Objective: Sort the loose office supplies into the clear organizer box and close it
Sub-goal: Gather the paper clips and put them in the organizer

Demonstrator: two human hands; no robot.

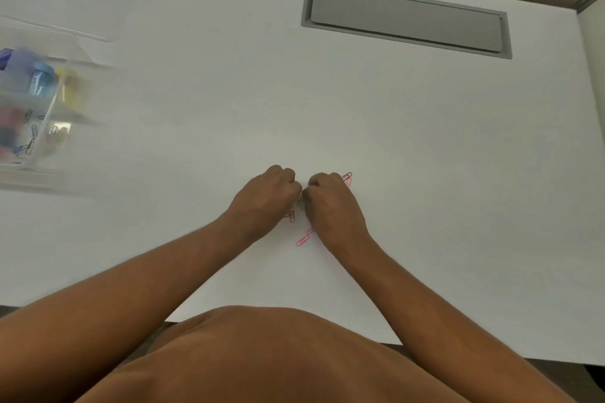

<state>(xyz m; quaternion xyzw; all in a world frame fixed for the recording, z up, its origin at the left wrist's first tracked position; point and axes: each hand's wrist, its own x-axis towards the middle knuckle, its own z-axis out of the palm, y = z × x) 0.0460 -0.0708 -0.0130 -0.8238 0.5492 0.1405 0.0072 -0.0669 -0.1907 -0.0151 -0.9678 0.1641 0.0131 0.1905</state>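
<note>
Both of my hands sit side by side at the middle of the white desk (425, 141), fingers curled down over a small heap of coloured paper clips. My left hand (266, 195) and my right hand (329, 203) almost touch, with clips (299, 203) pinched between their fingertips. A pink clip (304, 238) lies loose just below them, and red and pink clips (347, 178) poke out beyond my right hand. The clear organizer box (36, 108) stands open at the far left, blurred, holding coloured binder clips and dark paper clips in its compartments.
A grey cable hatch (406, 20) is set flush into the desk at the back right. The box's clear lid (55, 31) stands open behind it. A partition wall (592, 108) borders the desk on the right.
</note>
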